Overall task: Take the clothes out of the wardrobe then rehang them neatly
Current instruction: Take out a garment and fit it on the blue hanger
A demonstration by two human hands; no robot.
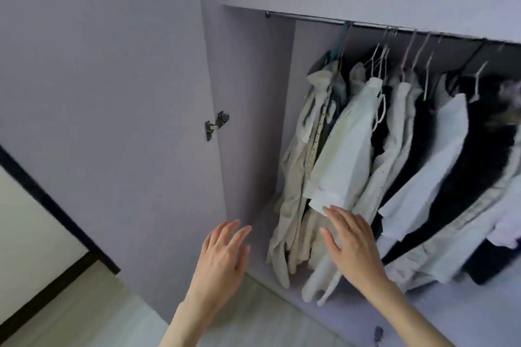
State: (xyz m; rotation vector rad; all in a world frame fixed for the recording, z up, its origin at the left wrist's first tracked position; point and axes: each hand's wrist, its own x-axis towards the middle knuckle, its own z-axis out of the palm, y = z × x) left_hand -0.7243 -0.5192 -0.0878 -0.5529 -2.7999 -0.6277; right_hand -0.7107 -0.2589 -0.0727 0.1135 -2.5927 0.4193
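Lilac walls (98, 36), pale floor (84, 313)

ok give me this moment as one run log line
stage: reaching in | left hand: open, holds nothing | right hand: open, at white shirt hem | clothes on rail

The left end of the rail (307, 17) is bare, leaving an open gap between the wardrobe's side wall (253, 121) and the first beige garment (298, 166). Further right the clothes (408, 149) hang packed together, hangers (380, 62) crowded on the rail, with no gap to slip through. The open door (112, 93) bounds the left. Below the hems, the wardrobe floor (423, 310) is bare.
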